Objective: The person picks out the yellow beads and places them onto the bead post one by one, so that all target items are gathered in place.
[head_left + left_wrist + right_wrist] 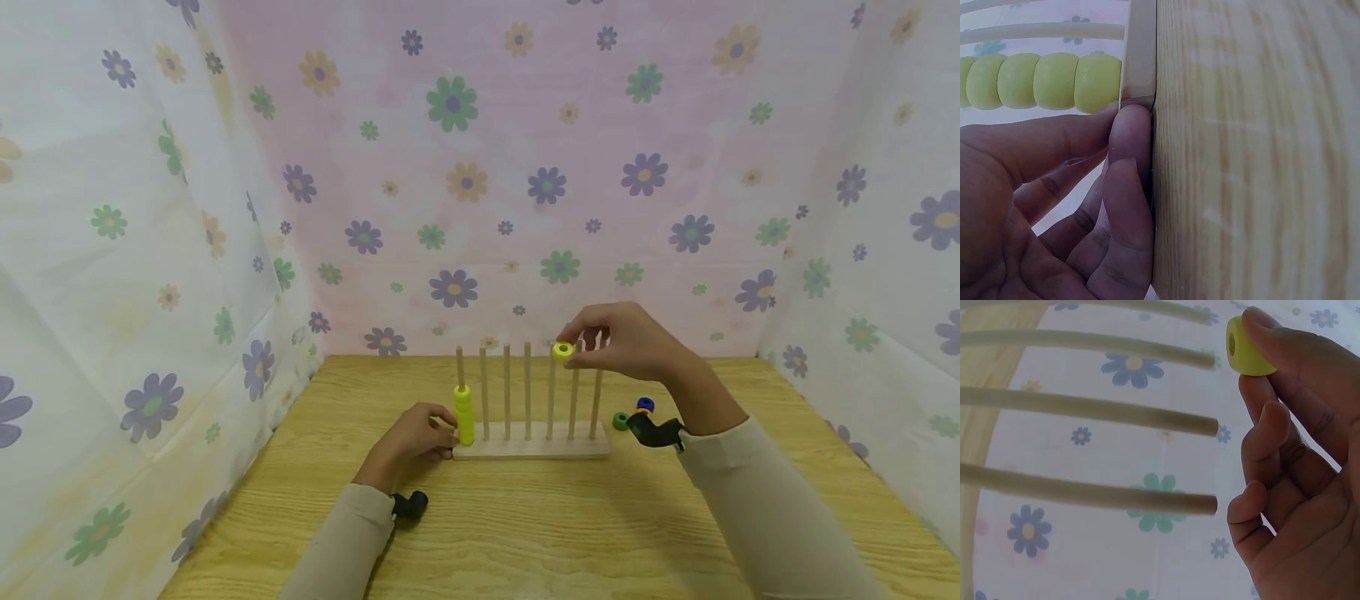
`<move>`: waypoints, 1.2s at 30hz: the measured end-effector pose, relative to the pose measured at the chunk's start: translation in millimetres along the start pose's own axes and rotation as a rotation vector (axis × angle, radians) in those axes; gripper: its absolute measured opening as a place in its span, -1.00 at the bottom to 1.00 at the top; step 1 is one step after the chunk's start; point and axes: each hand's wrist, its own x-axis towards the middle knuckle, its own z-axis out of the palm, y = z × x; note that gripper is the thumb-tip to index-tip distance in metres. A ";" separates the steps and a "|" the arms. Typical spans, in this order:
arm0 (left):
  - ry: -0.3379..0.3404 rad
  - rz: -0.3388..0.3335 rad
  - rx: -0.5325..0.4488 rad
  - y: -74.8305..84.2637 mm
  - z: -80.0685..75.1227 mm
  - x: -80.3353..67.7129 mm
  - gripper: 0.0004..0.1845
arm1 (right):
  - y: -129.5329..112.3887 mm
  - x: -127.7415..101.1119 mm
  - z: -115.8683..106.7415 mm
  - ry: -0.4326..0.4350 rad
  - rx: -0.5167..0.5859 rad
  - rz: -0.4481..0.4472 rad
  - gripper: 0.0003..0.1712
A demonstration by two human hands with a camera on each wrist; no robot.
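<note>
A wooden peg rack stands on the table, with several upright pegs in a row. On its leftmost peg is a stack of yellow beads, also seen in the left wrist view as beads pressed together. My left hand holds the rack's left end, fingers curled, fingertips right at the base's corner beside the lowest bead. Between thumb and index finger, my right hand pinches one more yellow bead. Its hole faces the peg tips, close beyond one peg in the right wrist view.
Right of the rack lie a green bead, a blue bead and an orange one, partly hidden by the black wrist camera. Flowered cloth surrounds the wooden table at the back and both sides.
</note>
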 end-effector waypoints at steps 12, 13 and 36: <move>0.003 -0.004 0.004 0.4 0.4 -0.1 -0.74 | -16.6 24.1 11.7 -0.035 0.042 -0.010 -0.76; 0.003 -0.003 0.003 0.1 0.4 0.0 -0.74 | -17.5 25.4 12.6 -0.037 0.042 -0.010 -0.77; 0.001 0.000 0.000 1.0 0.2 -1.0 -0.75 | -36.4 52.9 29.7 -0.024 0.065 -0.016 -0.76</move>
